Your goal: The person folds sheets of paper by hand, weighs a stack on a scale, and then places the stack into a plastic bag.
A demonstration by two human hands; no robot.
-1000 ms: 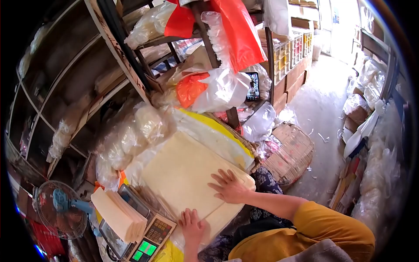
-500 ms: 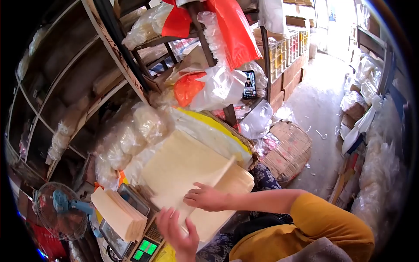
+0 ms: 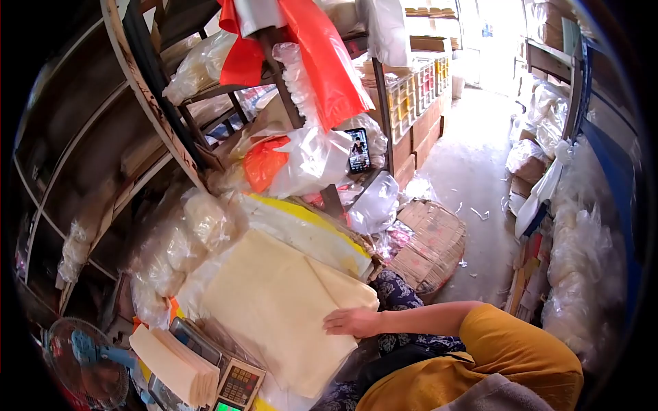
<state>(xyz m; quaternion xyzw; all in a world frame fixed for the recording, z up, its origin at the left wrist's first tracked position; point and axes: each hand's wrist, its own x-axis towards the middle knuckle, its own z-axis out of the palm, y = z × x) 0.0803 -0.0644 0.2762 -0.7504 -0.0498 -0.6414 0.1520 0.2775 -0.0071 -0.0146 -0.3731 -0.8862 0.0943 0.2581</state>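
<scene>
Sheets point(image 3: 264, 291), cream-coloured, beneath flat right hand point(image 3: 352, 322), left hand out of view

Sheets point(image 3: 267, 294) right of scale point(image 3: 241, 379), fan point(image 3: 83, 359) left, phone point(image 3: 358, 151) behind

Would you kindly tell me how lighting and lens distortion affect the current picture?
In the head view, the doorway burns out to white; head view again: left shelves sit in shadow, their boards bowed; head view: glare on the right-hand plastic, black corners.
</scene>
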